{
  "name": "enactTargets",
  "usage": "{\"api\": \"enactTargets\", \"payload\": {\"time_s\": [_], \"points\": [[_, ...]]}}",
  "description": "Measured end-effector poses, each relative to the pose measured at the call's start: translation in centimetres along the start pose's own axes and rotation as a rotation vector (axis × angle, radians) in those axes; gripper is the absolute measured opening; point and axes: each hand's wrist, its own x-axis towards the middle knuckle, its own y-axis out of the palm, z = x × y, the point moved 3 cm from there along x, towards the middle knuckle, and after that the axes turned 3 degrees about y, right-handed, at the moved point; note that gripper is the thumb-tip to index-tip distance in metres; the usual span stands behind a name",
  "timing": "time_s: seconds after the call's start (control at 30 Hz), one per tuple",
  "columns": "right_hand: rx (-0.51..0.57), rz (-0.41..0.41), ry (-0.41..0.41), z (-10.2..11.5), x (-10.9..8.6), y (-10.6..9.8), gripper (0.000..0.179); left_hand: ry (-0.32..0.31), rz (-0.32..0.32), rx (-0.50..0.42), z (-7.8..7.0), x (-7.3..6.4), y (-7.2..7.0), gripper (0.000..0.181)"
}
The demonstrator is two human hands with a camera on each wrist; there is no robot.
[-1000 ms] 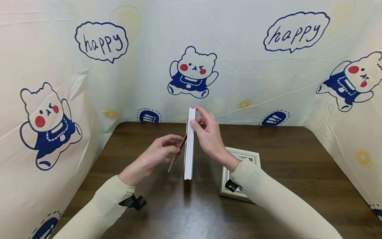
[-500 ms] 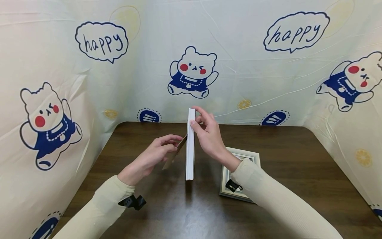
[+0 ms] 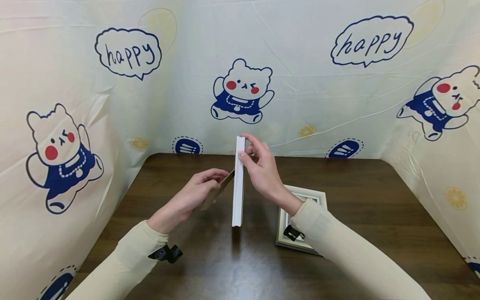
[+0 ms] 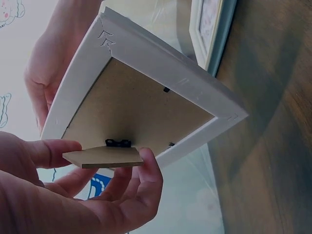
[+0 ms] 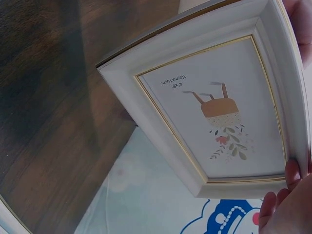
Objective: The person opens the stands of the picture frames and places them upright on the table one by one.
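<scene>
A white picture frame [image 3: 238, 187] is held upright, edge-on to the head view, above the table. My right hand [image 3: 262, 166] grips its upper part, thumb on the near edge and fingers on the right face. In the right wrist view, the picture frame [image 5: 229, 189] has gold inner trim and a printed flower picture. My left hand [image 3: 196, 189] pinches the brown stand leg [image 4: 105, 157] hinged to the back board [image 4: 146, 107]. That leg slants away from the board, its black hinge [image 4: 118, 143] visible in the left wrist view.
Another picture frame [image 3: 309, 191], cream-coloured, lies on the dark wooden table [image 3: 360, 233] under my right forearm, which partly covers it. Printed cloth [image 3: 307, 96] hangs behind and at both sides of the table. A black clip [image 3: 166, 253] sits at the left cuff.
The stand leg has swung farther out from the back, its free end moving left with my left fingers. My right hand and the picture frame have barely moved.
</scene>
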Motion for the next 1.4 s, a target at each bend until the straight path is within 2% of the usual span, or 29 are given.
{"api": "enactTargets", "payload": {"time_s": [0.43, 1.1, 1.4], "points": [[-0.001, 0.002, -0.007, -0.01, -0.01, 0.00, 0.043, 0.018, -0.008, 0.006, 0.04, -0.07, -0.04, 0.041], [0.006, -0.008, -0.024, -0.17, -0.02, 0.10, 0.044, 0.012, -0.004, -0.014, 0.07, -0.14, -0.20, 0.040], [0.009, -0.033, -0.059, -0.22, 0.05, 0.24, 0.045, 0.000, -0.012, -0.041, 0.14, -0.15, -0.11, 0.040]]}}
